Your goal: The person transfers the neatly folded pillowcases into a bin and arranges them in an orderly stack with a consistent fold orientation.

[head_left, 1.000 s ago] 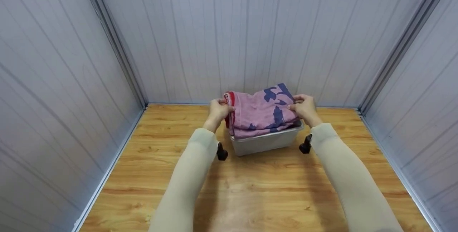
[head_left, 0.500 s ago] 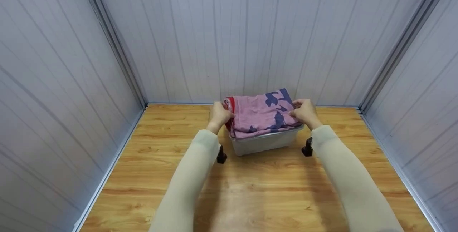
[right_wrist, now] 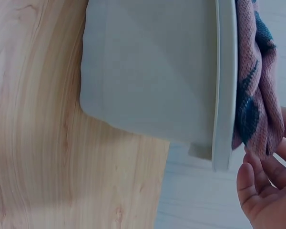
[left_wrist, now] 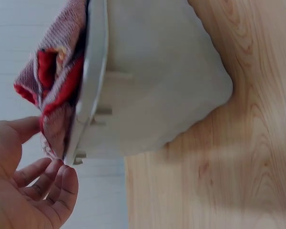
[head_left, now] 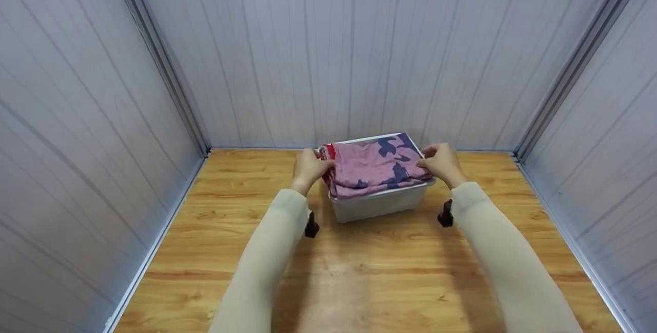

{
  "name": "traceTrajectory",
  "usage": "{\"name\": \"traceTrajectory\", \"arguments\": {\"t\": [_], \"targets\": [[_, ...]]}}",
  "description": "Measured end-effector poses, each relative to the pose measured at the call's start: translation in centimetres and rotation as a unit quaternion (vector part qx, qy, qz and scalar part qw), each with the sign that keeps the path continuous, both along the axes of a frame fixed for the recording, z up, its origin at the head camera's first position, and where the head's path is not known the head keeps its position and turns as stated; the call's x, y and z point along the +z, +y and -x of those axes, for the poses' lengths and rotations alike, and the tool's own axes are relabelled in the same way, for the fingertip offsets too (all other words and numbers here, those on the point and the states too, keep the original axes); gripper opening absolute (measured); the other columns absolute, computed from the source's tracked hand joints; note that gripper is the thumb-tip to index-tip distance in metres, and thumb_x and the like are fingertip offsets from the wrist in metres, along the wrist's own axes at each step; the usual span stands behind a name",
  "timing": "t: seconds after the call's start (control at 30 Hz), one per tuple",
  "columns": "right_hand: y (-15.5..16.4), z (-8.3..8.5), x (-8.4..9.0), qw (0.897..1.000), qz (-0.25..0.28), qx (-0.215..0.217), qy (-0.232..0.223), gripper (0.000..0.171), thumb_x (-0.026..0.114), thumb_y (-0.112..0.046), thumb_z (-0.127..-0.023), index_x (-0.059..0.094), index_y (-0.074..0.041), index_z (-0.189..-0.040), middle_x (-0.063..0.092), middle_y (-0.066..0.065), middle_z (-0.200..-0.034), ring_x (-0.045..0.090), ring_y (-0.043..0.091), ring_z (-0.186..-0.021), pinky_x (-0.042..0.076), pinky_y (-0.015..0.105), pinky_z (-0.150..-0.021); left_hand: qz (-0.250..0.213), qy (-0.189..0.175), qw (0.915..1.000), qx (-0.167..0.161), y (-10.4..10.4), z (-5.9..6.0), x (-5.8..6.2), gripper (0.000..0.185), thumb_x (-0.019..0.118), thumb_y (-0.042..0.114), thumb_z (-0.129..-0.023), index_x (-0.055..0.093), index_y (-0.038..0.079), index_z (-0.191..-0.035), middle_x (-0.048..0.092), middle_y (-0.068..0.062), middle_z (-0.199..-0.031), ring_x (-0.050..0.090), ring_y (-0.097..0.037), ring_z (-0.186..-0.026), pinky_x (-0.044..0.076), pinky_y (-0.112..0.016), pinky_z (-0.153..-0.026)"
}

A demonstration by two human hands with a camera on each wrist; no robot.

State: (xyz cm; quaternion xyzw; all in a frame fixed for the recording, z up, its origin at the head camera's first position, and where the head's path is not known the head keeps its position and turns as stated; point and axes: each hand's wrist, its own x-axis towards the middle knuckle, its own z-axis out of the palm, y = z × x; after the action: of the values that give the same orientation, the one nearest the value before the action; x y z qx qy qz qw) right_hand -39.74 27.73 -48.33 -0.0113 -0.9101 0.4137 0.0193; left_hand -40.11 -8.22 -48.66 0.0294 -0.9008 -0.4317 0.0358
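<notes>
Folded pink towel (head_left: 373, 164) w/ navy patches and a red edge sits stuffed in the top of a pale plastic bin (head_left: 377, 204), bulging over the rim. Left hand (head_left: 308, 167) is at the towel's left end, right hand (head_left: 442, 162) at its right end. Fingers (left_wrist: 47, 176) look loosely curled right beside the cloth, prob touching, but can't tell if they actually pinch it. Bin's on the wooden surface (head_left: 359, 276), near the back wall (head_left: 328, 51).

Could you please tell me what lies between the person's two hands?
The folded pink cloth with blue patches, piled in the grey plastic bin, spans the gap between left hand and right hand; the head view shows it.
</notes>
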Motion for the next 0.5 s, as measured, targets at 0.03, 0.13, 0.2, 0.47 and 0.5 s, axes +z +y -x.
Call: {"name": "traceTrajectory", "arguments": {"t": [0.03, 0.13, 0.2, 0.47, 0.5], "targets": [[0.1, -0.1, 0.0, 1.0, -0.001, -0.001, 0.003, 0.04, 0.078, -0.012, -0.097, 0.07, 0.007, -0.132, 0.069, 0.026, -0.128, 0.064, 0.033, -0.112, 0.056, 0.043, -0.098, -0.006, 0.002, 1.0, -0.001, -0.3, 0.0, -0.1, 0.027, 0.082, 0.027, -0.093, 0.066, 0.006, -0.093, 0.062, -0.002, -0.087, 0.057, -0.019, -0.081, 0.047, -0.031, -0.069], [0.3, -0.4, 0.1, 1.0, 0.006, -0.004, 0.013, 0.04, 0.079, -0.014, -0.097, 0.071, 0.007, -0.129, 0.069, 0.025, -0.126, 0.063, 0.032, -0.111, 0.055, 0.041, -0.096, -0.006, 0.02, 0.9997, -0.008, -1.4, -0.3, -0.3, 0.031, 0.08, 0.027, -0.094, 0.072, 0.0, -0.106, 0.069, -0.008, -0.097, 0.062, -0.024, -0.09, 0.052, -0.037, -0.077], [0.4, -0.7, 0.1, 1.0, 0.008, -0.004, 0.024, 0.04, 0.08, -0.014, -0.096, 0.071, 0.008, -0.128, 0.07, 0.026, -0.126, 0.063, 0.033, -0.112, 0.054, 0.041, -0.096, 0.0, 0.033, 0.9994, -0.011, -2.2, -0.5, -0.4, 0.036, 0.08, 0.026, -0.095, 0.072, -0.003, -0.115, 0.073, -0.013, -0.106, 0.066, -0.028, -0.097, 0.056, -0.041, -0.085], [1.3, -1.5, -0.3, 0.995, -0.014, -0.003, 0.094, 0.03, 0.076, -0.009, -0.096, 0.074, 0.009, -0.119, 0.074, 0.027, -0.113, 0.068, 0.036, -0.105, 0.051, 0.032, -0.084, 0.025, 0.053, 0.998, -0.023, -5.2, -1.3, -0.6, 0.042, 0.075, 0.025, -0.099, 0.067, -0.005, -0.127, 0.071, -0.022, -0.117, 0.068, -0.036, -0.107, 0.057, -0.051, -0.095], [1.4, -1.6, -0.4, 0.994, -0.02, -0.003, 0.108, 0.029, 0.076, -0.008, -0.095, 0.074, 0.009, -0.118, 0.074, 0.027, -0.11, 0.069, 0.037, -0.103, 0.051, 0.031, -0.082, 0.029, 0.053, 0.9979, -0.024, -5.5, -1.3, -0.6, 0.042, 0.074, 0.026, -0.099, 0.067, -0.004, -0.128, 0.071, -0.022, -0.118, 0.068, -0.037, -0.108, 0.057, -0.052, -0.096]]}}
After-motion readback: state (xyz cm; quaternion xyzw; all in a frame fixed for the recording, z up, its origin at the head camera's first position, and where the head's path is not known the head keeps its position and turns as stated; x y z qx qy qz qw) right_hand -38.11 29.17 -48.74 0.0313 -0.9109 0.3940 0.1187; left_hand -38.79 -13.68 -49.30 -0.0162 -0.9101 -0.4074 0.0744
